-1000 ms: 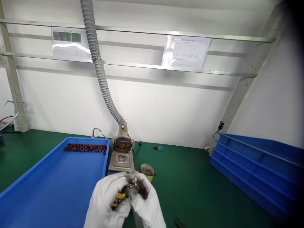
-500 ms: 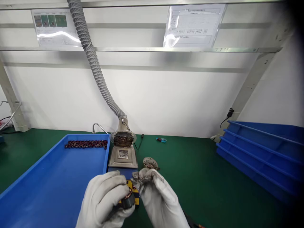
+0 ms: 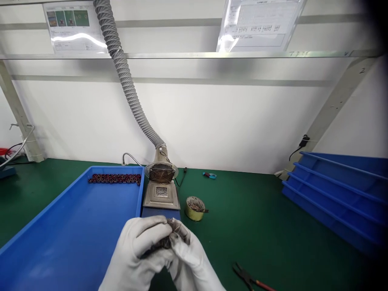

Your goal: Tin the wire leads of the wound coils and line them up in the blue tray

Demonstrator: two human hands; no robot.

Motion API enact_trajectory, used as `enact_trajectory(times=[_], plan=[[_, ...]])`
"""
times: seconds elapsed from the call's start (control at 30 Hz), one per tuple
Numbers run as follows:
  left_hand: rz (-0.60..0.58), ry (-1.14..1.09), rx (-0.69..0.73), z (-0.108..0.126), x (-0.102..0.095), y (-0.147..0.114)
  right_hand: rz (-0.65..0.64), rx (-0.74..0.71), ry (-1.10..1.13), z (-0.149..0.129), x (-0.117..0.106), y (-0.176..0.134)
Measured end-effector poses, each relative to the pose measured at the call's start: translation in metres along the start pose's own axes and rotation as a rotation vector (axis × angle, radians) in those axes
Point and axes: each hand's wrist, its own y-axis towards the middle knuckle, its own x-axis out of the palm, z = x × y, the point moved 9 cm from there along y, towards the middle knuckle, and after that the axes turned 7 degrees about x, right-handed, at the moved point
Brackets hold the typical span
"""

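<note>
The gloved left hand (image 3: 142, 246) has its grip clenched around a small dark part (image 3: 165, 242), raised over the tabletop (image 3: 248, 218) between both hands and mostly hidden. The gloved right hand (image 3: 194, 254) touches it with its fingertips; whether that grip grasps it too, I cannot tell. Beyond stands a yellow tin (image 3: 194, 215).

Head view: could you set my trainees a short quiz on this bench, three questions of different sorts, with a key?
1. True or false: in the picture, the tin stands right of the hood.

2. Which joins the hood's top?
A. pliers
B. hose
C. stacked trays

3. What shows between the left hand and the right hand?

Key:
1. True.
2. B.
3. A small dark part, mostly hidden.
</note>
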Motion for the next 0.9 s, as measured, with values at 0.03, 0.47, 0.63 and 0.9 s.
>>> enact_trajectory(times=[0.03,0.47,0.63,0.9], plan=[[0.013,-0.091,-0.038,-0.004,-0.001,-0.001,-0.031,0.014,0.003,0.001,0.0,0.0],[0.203,-0.546,-0.632,-0.052,0.0,-0.022,-0.197,0.144,0.119,0.018,0.024,-0.002],[0.323,-0.581,-0.49,-0.042,-0.004,-0.017,-0.106,0.137,0.114,0.022,0.016,-0.001],[0.205,-0.52,-0.657,-0.049,-0.003,-0.018,-0.06,0.117,0.087,0.017,0.015,-0.001]])
